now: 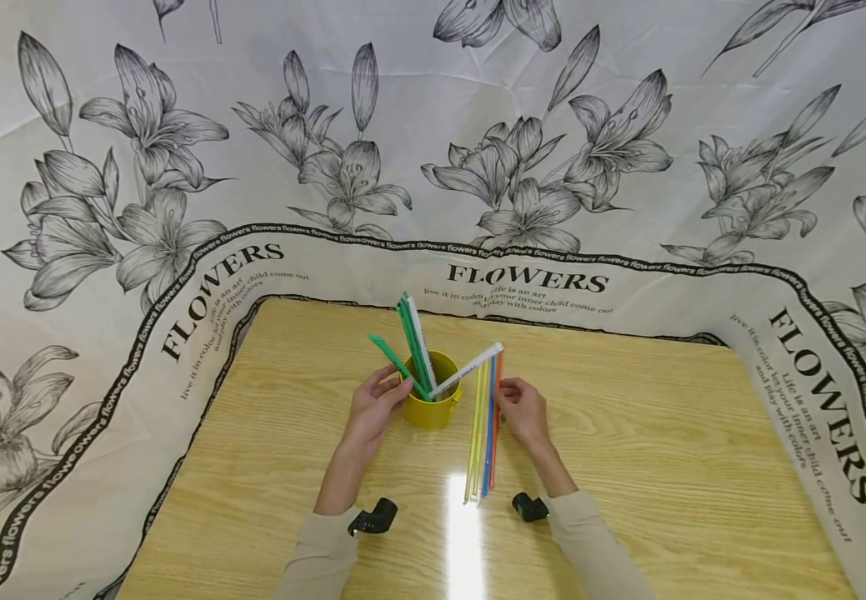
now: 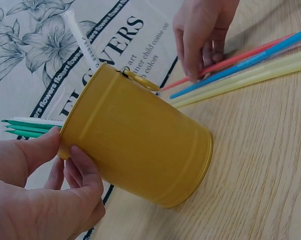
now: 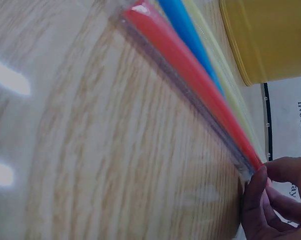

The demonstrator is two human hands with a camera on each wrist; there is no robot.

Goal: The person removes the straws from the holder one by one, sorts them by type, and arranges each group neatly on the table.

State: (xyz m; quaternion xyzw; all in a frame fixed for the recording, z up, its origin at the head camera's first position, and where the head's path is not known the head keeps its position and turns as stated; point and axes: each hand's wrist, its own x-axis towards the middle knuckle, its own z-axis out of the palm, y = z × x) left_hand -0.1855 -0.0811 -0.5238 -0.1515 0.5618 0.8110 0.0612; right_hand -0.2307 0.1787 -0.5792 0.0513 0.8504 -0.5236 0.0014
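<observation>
A yellow metal bucket [image 1: 427, 414] stands upright on the table, holding several green straws [image 1: 412, 337] and white-wrapped straws [image 1: 470, 369] that lean out over its rim. My left hand [image 1: 372, 408] grips the bucket's rim from the left, thumb and fingers at the edge in the left wrist view. To the bucket's right, yellow straws [image 1: 476, 433], a blue straw [image 1: 489, 433] and a red straw [image 3: 190, 72] lie side by side. With thumb and fingers, my right hand [image 1: 524, 411] pinches the far end of the red straw, which has a clear wrapper along it.
The wooden table [image 1: 650, 442] runs back to a white cloth [image 1: 372, 275] printed with flowers and lettering, which surrounds its back and sides. A black device [image 1: 376, 517] sits at the left wrist and another black device [image 1: 530, 507] at the right. Light glares on the tabletop near the front.
</observation>
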